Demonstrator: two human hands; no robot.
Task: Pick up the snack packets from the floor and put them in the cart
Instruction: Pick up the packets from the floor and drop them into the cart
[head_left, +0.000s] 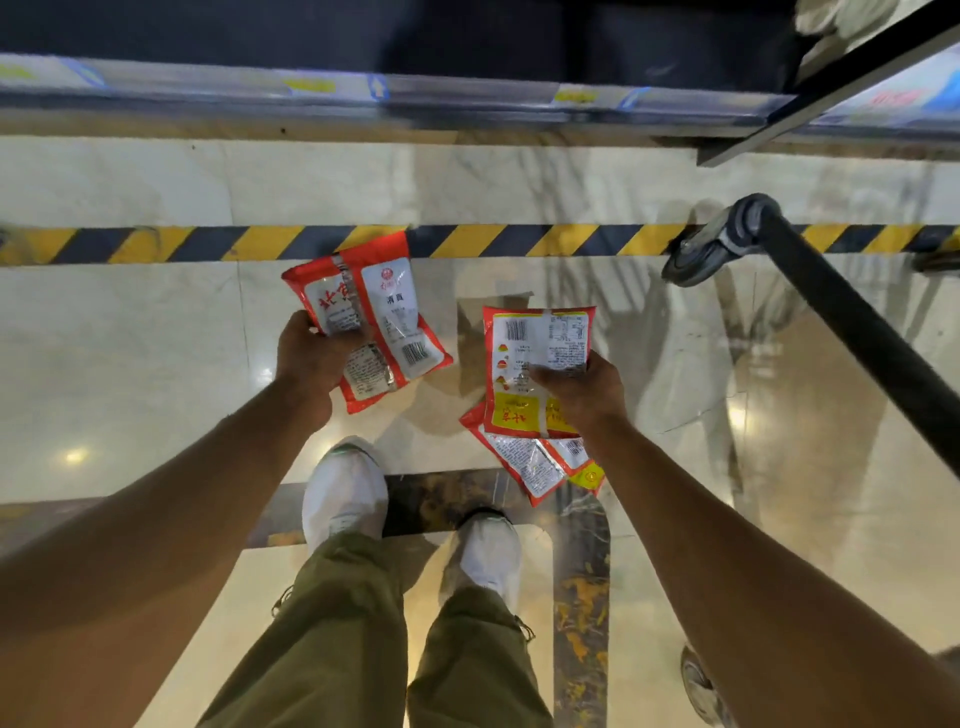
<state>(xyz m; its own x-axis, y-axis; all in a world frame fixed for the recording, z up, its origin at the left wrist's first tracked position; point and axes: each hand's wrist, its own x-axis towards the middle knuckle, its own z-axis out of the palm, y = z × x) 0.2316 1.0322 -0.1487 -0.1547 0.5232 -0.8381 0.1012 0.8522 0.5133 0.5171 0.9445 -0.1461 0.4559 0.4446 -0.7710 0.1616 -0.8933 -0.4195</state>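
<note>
Two hands in the head view, both holding snack packets in the air above the floor. Fingers of the left hand curl round two red-and-white packets (overlapped, barcode side up), ahead of the left shoe. The right hand grips a fanned stack with one yellow-and-red packet on top and what looks like two lower packets poking out beneath (exact count hard to tell). All packets are left of the cart bar, apart from it. Two caster wheels show, one on the hazard stripe and one at the bottom edge. Two white shoes, olive trousers. One shelf edge runs along the top (labels blurred).
</note>
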